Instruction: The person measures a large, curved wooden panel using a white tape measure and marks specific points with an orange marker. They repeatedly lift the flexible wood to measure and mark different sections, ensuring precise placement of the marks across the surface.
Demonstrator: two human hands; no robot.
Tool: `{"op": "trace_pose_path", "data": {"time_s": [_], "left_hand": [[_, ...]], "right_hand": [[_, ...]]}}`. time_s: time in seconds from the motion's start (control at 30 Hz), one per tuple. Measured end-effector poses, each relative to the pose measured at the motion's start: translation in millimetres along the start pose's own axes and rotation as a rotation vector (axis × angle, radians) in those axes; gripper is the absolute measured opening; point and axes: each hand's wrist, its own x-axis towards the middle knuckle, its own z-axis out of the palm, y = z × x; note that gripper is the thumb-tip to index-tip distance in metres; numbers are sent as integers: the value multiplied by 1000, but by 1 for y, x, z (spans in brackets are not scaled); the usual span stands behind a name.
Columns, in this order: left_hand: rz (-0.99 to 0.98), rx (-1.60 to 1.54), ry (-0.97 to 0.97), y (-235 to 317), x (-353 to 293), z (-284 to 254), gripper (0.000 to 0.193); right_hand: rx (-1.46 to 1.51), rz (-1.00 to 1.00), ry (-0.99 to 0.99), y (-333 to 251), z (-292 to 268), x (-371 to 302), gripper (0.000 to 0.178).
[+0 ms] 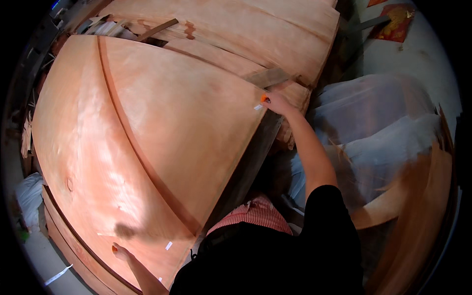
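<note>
A large, pale reddish-brown wood veneer sheet (182, 103) spreads before me, with a darker band (125, 118) running across it. My right hand (279, 103) is at its far right corner, fingers closed, with bright orange at the fingertips. Beside those fingers a short white tape piece (258, 106) sits on the veneer's edge. Low on the left, my left hand (121, 252) is over the near part of the sheet, fingers drawn together, also with orange at the tip. What either hand pinches is too small to make out. Another white tape piece (168, 245) lies right of my left hand.
More veneer sheets (275, 29) are stacked beyond, with a loose wood strip (157, 29) on the left. Translucent plastic sheeting (378, 113) covers a pile at the right, near curved veneer pieces (418, 196). A white plastic bag (30, 196) stands at the left.
</note>
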Motion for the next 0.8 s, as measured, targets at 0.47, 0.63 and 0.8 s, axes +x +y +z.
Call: {"op": "trace_pose_path", "data": {"time_s": [0.47, 0.63, 0.8], "left_hand": [[1327, -162, -1032, 402, -347, 92, 43], [1609, 46, -1254, 477, -455, 153, 52], [1810, 232, -1107, 494, -503, 196, 64]], "right_hand": [[-101, 11, -328, 21, 25, 63, 25], [-82, -32, -315, 16, 18, 65, 22], [-39, -49, -292, 21, 22, 64, 25]]}}
